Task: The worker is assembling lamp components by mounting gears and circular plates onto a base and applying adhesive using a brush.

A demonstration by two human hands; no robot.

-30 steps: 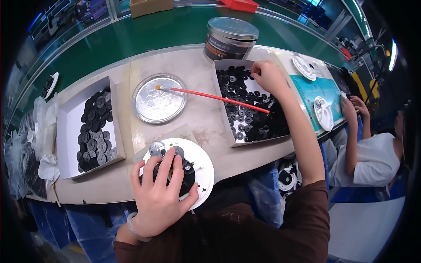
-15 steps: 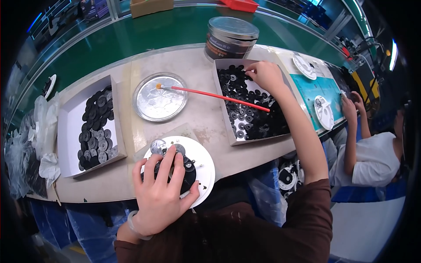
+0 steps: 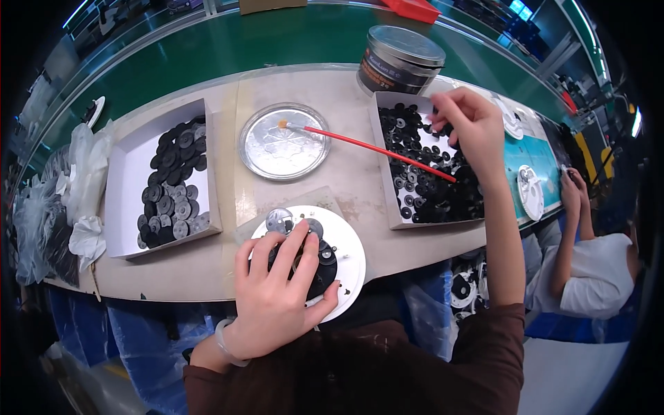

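Note:
A white round plate (image 3: 354, 266) lies at the table's near edge, with grey and black gears mounted on it. My left hand (image 3: 280, 297) is on it, its fingers curved over a black round part (image 3: 324, 275) and the thumb against that part's right side. A clear grey gear (image 3: 279, 220) shows past the fingertips; what lies under the palm is hidden. Above the right-hand box (image 3: 393, 183) of small black gears, my right hand (image 3: 477, 131) is raised with its fingertips pinched. A small black gear (image 3: 435, 110) appears partly between them, somewhat blurred.
A red-handled brush (image 3: 377, 149) spans from a round metal lid (image 3: 285, 162) to the right box. Behind that box stands a tin (image 3: 398, 62). A left box (image 3: 124, 197) holds larger gears, beside plastic bags (image 3: 48, 200). A co-worker's hands (image 3: 574, 190) are at the far right.
My right hand has lifted up from among the small gears in the box. My left hand stays on the plate. The whole view has shifted, so things appear further right.

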